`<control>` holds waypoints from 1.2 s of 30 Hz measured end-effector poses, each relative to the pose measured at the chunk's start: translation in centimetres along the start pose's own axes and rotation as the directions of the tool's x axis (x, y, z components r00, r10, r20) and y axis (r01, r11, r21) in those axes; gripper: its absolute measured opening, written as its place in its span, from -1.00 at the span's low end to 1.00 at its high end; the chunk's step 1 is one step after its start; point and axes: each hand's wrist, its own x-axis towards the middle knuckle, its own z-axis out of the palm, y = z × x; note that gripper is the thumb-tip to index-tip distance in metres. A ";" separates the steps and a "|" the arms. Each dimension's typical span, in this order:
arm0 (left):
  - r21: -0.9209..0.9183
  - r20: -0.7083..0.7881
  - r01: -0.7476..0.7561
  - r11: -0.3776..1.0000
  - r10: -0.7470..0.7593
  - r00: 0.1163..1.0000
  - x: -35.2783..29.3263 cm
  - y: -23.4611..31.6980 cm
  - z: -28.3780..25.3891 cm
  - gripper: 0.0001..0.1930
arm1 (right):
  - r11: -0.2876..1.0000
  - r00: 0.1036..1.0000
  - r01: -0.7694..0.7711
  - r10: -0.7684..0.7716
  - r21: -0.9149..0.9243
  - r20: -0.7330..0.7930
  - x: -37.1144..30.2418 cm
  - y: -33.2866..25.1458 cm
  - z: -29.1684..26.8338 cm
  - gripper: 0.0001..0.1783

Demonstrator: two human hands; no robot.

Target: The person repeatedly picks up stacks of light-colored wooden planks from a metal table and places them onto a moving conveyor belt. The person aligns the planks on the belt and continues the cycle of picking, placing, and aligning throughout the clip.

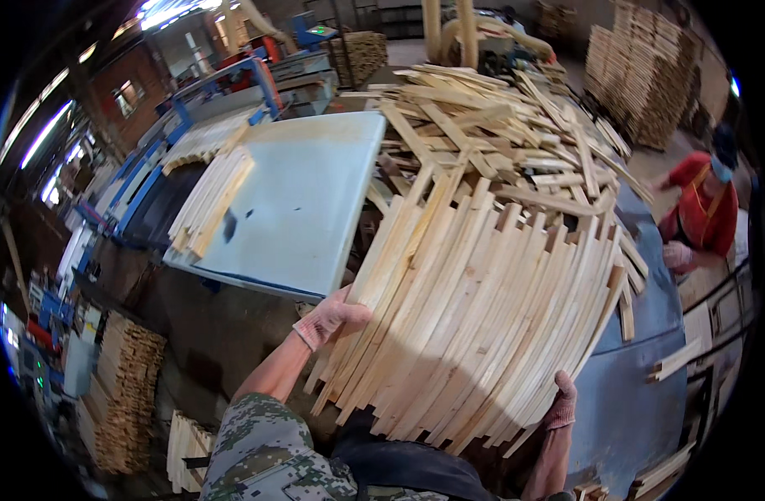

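though uneven, slats (474, 317) between hands (334, 319) (561, 404)

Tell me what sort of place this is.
Probably a woodworking shop: there's a heap of loose wood pieces, a tall stack of cut wood at back right, and a blue-framed machine at left.

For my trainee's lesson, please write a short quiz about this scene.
1. True or false: pinkish fabric gloves cover the left grip and right grip.
2. Upper left, a small bundle of pale, straight wooden strips rests on: (a) a red basket; (b) a flat pale-blue tabletop; (c) a green mat.
3. Complete: the left grip holds a wide, pale layer of wooden strips at its ___ side.
Key: 1 true; 2 b; 3 left.
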 end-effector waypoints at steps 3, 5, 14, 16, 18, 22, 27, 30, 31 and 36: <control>-0.126 -0.134 -0.103 0.987 0.086 0.987 -6.3 0.1 -6.4 -0.26 | 0.997 0.991 -0.051 0.058 -0.060 0.121 1.1 1.7 9.4 0.05; -0.194 -0.153 -0.111 0.975 0.081 0.985 -9.1 0.6 -10.4 -0.23 | 0.995 0.980 -0.047 0.064 -0.092 0.188 2.4 3.4 14.5 0.04; -0.298 -0.250 -0.038 0.954 -0.040 0.968 -17.9 3.8 -30.4 -0.28 | 0.947 0.948 -0.179 0.238 -0.268 0.210 5.5 14.8 34.3 -0.16; -0.363 -0.214 0.009 0.932 -0.092 0.972 -18.5 3.3 -35.1 -0.31 | 0.920 0.929 -0.233 0.306 -0.315 0.206 7.3 17.1 36.5 -0.23; -0.337 -0.248 0.083 0.938 -0.173 0.953 -17.7 3.2 -38.8 -0.34 | 0.880 0.922 -0.289 0.362 -0.376 0.138 11.0 19.4 36.3 -0.36; -0.299 -0.298 0.104 0.949 -0.196 0.934 -16.1 2.7 -43.0 -0.29 | 0.874 0.935 -0.298 0.348 -0.383 0.064 13.1 21.3 39.2 -0.48; -0.148 -0.413 0.132 0.980 -0.183 0.892 -10.6 5.3 -46.4 -0.12 | 0.866 0.951 -0.267 0.308 -0.422 0.030 16.6 19.6 44.0 -0.68; -0.011 -0.440 0.086 0.996 -0.082 0.894 -6.0 6.5 -49.5 -0.10 | 0.863 0.970 -0.211 0.243 -0.460 0.011 20.4 19.4 46.8 -0.66; 0.031 -0.433 0.070 0.997 -0.050 0.900 -4.4 7.6 -50.3 -0.11 | 0.867 0.974 -0.196 0.226 -0.458 0.011 21.9 19.3 47.0 -0.69; 0.454 -0.553 0.391 0.800 -0.091 0.828 2.6 13.7 -53.2 -0.01 | 0.875 0.978 -0.165 0.205 -0.455 0.038 27.7 19.3 50.0 -0.72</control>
